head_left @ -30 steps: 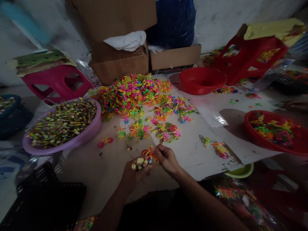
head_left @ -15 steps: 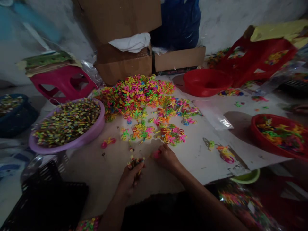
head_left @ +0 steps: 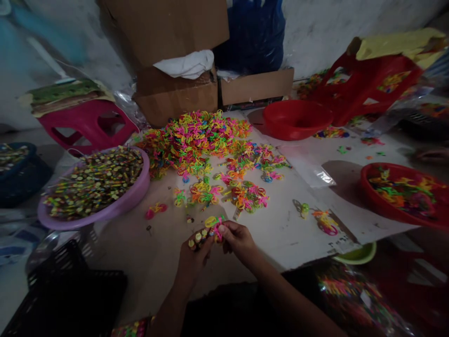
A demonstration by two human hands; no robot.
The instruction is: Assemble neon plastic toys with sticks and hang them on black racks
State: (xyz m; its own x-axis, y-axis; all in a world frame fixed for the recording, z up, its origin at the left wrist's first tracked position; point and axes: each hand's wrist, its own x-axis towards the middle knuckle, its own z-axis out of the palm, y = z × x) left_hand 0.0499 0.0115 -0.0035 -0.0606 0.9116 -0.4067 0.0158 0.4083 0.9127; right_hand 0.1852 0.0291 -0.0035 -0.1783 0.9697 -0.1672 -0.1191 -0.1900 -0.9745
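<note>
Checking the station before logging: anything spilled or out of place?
Slightly: a pink-ended piece lies alone near the purple basin, a green piece off to the right. Both look strayed from the main pile. No visible damage.

The bare left forearm [head_left: 177, 299] rises steeply from the near edge, leaning slightly right toward the far side. The bare left hand [head_left: 195, 251] is closed in a grip, its thumb laid across the top and pointing far and right. The bare right forearm [head_left: 289, 292] slants from near right toward far left. The bare right hand [head_left: 240, 241] pinches with thumb and forefinger, fingertips close to the left hand's; dim light makes actual contact hard to judge.
</note>
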